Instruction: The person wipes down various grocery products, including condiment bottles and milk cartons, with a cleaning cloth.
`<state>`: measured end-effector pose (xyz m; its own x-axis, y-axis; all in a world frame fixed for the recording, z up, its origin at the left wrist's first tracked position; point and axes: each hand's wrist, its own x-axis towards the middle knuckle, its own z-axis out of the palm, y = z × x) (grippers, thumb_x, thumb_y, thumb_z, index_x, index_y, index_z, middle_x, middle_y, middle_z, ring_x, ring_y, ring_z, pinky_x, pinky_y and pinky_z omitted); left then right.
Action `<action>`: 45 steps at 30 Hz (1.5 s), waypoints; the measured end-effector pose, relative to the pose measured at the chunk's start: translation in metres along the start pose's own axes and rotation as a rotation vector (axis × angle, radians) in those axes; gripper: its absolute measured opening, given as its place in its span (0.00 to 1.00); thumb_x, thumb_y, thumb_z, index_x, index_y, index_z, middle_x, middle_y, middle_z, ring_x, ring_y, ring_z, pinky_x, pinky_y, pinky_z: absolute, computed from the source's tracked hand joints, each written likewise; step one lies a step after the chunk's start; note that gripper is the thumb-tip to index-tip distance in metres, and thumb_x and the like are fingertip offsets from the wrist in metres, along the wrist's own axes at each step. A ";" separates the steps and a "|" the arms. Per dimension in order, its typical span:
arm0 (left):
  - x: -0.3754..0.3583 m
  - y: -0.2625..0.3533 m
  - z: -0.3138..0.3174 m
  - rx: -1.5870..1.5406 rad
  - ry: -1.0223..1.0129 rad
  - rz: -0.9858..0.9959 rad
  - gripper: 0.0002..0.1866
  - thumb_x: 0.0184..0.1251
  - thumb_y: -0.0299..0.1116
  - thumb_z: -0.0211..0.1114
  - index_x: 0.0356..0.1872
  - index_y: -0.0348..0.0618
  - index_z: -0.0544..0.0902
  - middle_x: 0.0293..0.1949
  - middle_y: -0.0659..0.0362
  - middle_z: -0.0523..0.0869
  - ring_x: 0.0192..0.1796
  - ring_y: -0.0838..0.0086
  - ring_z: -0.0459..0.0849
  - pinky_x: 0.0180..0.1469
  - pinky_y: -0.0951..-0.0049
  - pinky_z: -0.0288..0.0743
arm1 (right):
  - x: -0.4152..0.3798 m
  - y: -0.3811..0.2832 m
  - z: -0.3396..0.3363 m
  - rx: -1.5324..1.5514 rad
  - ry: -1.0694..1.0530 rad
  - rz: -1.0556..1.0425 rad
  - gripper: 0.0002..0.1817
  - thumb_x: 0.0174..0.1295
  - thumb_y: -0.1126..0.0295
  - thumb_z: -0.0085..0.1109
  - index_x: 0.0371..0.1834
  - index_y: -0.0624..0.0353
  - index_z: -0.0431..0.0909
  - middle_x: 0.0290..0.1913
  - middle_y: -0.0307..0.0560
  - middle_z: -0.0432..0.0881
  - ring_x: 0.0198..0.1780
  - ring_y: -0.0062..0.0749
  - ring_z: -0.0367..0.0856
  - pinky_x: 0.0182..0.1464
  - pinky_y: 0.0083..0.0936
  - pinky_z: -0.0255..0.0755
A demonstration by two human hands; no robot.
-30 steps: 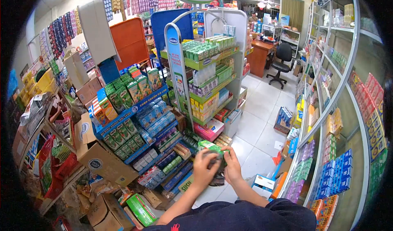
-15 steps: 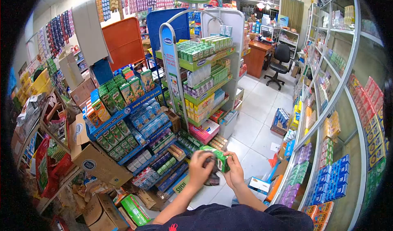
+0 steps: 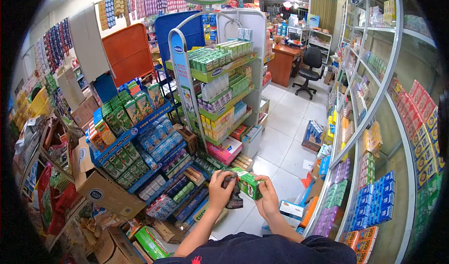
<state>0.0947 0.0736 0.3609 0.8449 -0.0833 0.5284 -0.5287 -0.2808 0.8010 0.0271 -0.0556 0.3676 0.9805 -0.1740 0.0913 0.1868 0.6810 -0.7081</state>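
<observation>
In front of my chest, my right hand point(image 3: 267, 196) grips a small green carton point(image 3: 248, 185) by its right end, thumb along the near edge. My left hand point(image 3: 221, 192) is closed around a dark, crumpled cloth point(image 3: 234, 197), which hangs below the fingers. The cloth lies against the carton's left end and hides part of it. Below and left of the hands stands a low blue rack point(image 3: 135, 132) stacked with drink cartons. Beyond them rises a tiered display stand point(image 3: 218, 73) with green cartons on its upper shelf.
Glass-fronted shelving point(image 3: 374, 137) runs along my right side, holding many small packs. An open cardboard box point(image 3: 108, 194) sits at the lower left, near a green pack point(image 3: 152, 242). White floor tiles point(image 3: 276, 147) lead to a black office chair point(image 3: 310, 72) and a wooden desk point(image 3: 286, 63).
The view has turned slightly to the right, so the surroundings sit further left. My left hand and the cloth have shifted a little left against the carton, which shows more of its side.
</observation>
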 end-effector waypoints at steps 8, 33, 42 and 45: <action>-0.021 0.043 0.015 -0.025 -0.180 0.299 0.13 0.41 0.28 0.65 0.33 0.45 0.79 0.38 0.50 0.75 0.40 0.57 0.75 0.43 0.65 0.69 | 0.008 -0.006 -0.005 -0.084 0.040 0.050 0.10 0.64 0.64 0.42 0.44 0.57 0.65 0.45 0.42 0.68 0.46 0.24 0.69 0.47 0.19 0.64; -0.007 0.021 0.006 0.043 0.003 0.238 0.14 0.38 0.26 0.65 0.32 0.45 0.79 0.35 0.52 0.75 0.38 0.61 0.76 0.40 0.68 0.70 | 0.005 -0.016 -0.001 -0.035 -0.064 -0.060 0.17 0.60 0.60 0.49 0.45 0.62 0.65 0.55 0.54 0.65 0.53 0.33 0.67 0.54 0.27 0.63; -0.013 0.028 0.009 -0.123 0.016 0.149 0.11 0.41 0.28 0.65 0.31 0.44 0.78 0.37 0.51 0.75 0.39 0.59 0.76 0.41 0.67 0.70 | 0.009 -0.008 0.001 -0.152 -0.084 -0.134 0.14 0.57 0.66 0.53 0.43 0.60 0.66 0.55 0.51 0.64 0.54 0.32 0.64 0.55 0.25 0.59; -0.026 0.044 0.015 -0.044 -0.138 0.363 0.13 0.36 0.27 0.66 0.29 0.45 0.79 0.36 0.53 0.75 0.39 0.61 0.76 0.42 0.67 0.70 | 0.012 -0.009 -0.005 -0.150 -0.044 -0.015 0.16 0.55 0.65 0.49 0.45 0.61 0.65 0.53 0.51 0.66 0.53 0.33 0.67 0.55 0.26 0.61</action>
<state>0.0507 0.0490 0.3786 0.6039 -0.2984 0.7391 -0.7956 -0.1687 0.5819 0.0366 -0.0675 0.3718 0.9800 -0.1501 0.1308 0.1936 0.5643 -0.8026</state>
